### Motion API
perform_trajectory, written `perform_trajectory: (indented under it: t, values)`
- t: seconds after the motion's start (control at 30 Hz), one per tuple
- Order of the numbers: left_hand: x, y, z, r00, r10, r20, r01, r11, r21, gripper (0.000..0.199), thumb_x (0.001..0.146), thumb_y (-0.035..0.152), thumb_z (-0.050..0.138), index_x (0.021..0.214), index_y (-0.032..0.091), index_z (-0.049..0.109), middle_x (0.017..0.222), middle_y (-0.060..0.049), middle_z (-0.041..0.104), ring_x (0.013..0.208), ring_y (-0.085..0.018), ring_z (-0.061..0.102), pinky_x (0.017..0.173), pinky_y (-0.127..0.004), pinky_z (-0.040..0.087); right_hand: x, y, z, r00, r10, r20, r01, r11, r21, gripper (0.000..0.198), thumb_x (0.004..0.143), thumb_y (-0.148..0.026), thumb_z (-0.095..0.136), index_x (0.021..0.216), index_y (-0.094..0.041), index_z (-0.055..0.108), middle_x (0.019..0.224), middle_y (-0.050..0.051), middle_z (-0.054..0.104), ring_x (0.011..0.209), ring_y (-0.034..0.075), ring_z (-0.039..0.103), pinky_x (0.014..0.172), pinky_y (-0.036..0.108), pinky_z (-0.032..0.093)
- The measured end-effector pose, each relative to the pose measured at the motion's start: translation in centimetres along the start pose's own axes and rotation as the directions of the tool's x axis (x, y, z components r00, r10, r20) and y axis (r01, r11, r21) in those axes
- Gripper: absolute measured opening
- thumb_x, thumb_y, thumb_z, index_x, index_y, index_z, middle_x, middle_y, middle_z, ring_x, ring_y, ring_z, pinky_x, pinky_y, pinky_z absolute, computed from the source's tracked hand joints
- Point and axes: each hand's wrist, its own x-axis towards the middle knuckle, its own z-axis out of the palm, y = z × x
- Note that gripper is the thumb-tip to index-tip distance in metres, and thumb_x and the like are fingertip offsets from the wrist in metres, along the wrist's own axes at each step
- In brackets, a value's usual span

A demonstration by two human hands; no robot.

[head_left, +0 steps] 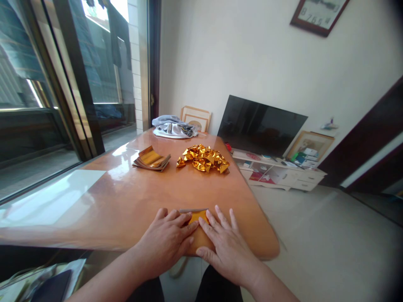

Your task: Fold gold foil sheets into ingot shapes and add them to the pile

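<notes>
Table (151, 188): on near edge, foil sheet (198, 216) between left hand (165, 237) and right hand (226, 241); on middle, paper stack (151, 160) left, foil heap (204, 159) right; on far end, cloth bundle (173, 127). Beyond table, rightward: cabinet (285, 175).

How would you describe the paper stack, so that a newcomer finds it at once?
On the table, find the shiny gold heap. To its left lies the paper stack: layered sheets, curving up at the far edge, unlike the heap's jumbled, pointed pieces.

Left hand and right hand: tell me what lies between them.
In the head view, a piece of gold paper lies between the left hand and the right hand, touched by both, on the table.
</notes>
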Motion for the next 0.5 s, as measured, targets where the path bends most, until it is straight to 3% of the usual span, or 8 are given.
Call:
perform_trajectory:
  t: [0.2, 0.33, 0.5]
  values:
    - [-0.2, -0.1, -0.2, 1.000, 0.000, 0.013, 0.000, 1.000, -0.001, 0.038, 0.102, 0.044, 0.042, 0.134, 0.034, 0.060, 0.134, -0.005, 0.061, 0.110, -0.026, 0.053, 0.093, -0.043, 0.031, -0.6, 0.6, -0.1, 0.997, 0.011, -0.077, -0.017, 0.996, -0.083, 0.072, 0.094, -0.072, 0.041, 0.153, -0.032, 0.040, 0.162, 0.007, 0.032, 0.153, 0.039, 0.008, 0.117, 0.072, 0.001]
    - [-0.3, 0.0, -0.2, 1.000, 0.006, 0.003, -0.006, 1.000, -0.003, 0.040, 0.100, 0.049, 0.046, 0.133, 0.034, 0.060, 0.131, -0.006, 0.063, 0.109, -0.026, 0.054, 0.092, -0.042, 0.032, -1.0, 0.6, -0.5, 0.993, 0.040, -0.110, -0.051, 0.993, -0.105, 0.071, 0.093, -0.074, 0.039, 0.150, -0.031, 0.045, 0.162, 0.004, 0.032, 0.154, 0.038, 0.008, 0.117, 0.073, -0.001]
    - [-0.3, 0.1, -0.4, 1.000, 0.009, 0.004, -0.009, 1.000, -0.010, 0.042, 0.098, 0.052, 0.048, 0.134, 0.033, 0.059, 0.124, -0.007, 0.065, 0.108, -0.027, 0.054, 0.092, -0.042, 0.032, -1.1, 0.5, -1.1, 0.977, 0.118, -0.178, -0.144, 0.979, -0.142, 0.072, 0.096, -0.072, 0.035, 0.144, -0.023, 0.056, 0.158, 0.009, 0.040, 0.153, 0.037, 0.013, 0.118, 0.070, -0.004]
